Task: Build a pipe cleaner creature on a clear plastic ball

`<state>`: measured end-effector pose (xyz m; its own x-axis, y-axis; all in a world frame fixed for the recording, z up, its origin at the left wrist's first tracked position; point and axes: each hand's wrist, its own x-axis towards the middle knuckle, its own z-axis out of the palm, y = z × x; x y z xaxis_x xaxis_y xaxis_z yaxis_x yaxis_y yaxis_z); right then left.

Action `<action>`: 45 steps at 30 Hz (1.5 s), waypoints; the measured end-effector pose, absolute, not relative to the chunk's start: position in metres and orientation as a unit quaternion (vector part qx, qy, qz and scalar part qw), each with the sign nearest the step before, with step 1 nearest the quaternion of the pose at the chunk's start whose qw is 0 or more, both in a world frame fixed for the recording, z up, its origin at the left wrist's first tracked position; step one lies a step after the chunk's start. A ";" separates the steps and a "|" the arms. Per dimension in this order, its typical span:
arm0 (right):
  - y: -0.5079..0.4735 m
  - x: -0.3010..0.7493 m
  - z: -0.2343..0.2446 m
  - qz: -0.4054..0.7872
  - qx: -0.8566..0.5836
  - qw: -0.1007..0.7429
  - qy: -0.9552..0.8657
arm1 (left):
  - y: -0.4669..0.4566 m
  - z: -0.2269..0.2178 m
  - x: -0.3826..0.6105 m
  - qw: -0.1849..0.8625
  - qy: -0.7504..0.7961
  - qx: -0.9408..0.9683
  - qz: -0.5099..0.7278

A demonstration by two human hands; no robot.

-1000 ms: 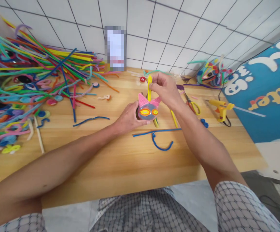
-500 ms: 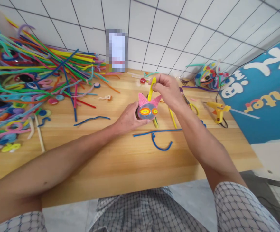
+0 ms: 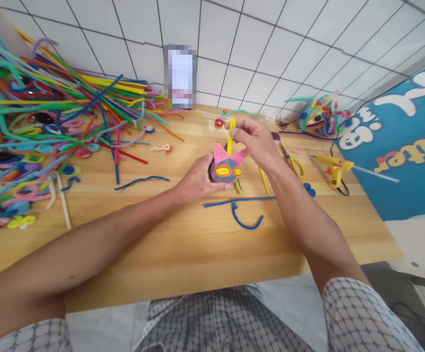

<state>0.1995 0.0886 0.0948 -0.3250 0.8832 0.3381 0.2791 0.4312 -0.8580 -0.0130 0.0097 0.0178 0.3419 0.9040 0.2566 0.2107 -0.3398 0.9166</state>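
Right grip (image 3: 253, 140) pinched the yellow strip (image 3: 231, 138) above the cat head (image 3: 230, 166), between its pink ears (image 3: 221, 153), while the left grip (image 3: 198, 178) cupped the head near frame center; steady cupping and a light, straight pinch likely kept both aligned.

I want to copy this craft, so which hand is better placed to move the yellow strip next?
Probably the right hand: it pinches the yellow strip near its top, by the pink ears. The left hand is busy holding the gray head.
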 end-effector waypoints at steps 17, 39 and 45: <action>0.085 0.200 0.078 0.377 -0.340 0.491 -0.708 | 0.079 0.075 0.007 0.339 0.362 0.669 0.554; 0.089 0.204 0.078 0.399 -0.344 0.478 -0.703 | 0.077 0.072 0.002 0.190 0.394 0.718 0.541; 0.084 0.200 0.081 0.384 -0.363 0.492 -0.692 | 0.073 0.075 0.005 0.262 0.393 0.681 0.560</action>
<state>0.2002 0.0843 0.0810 -0.2522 0.8801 0.4023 0.1240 0.4417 -0.8885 0.0053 0.0727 0.0753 0.0642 0.8279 0.5572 0.2413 -0.5546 0.7963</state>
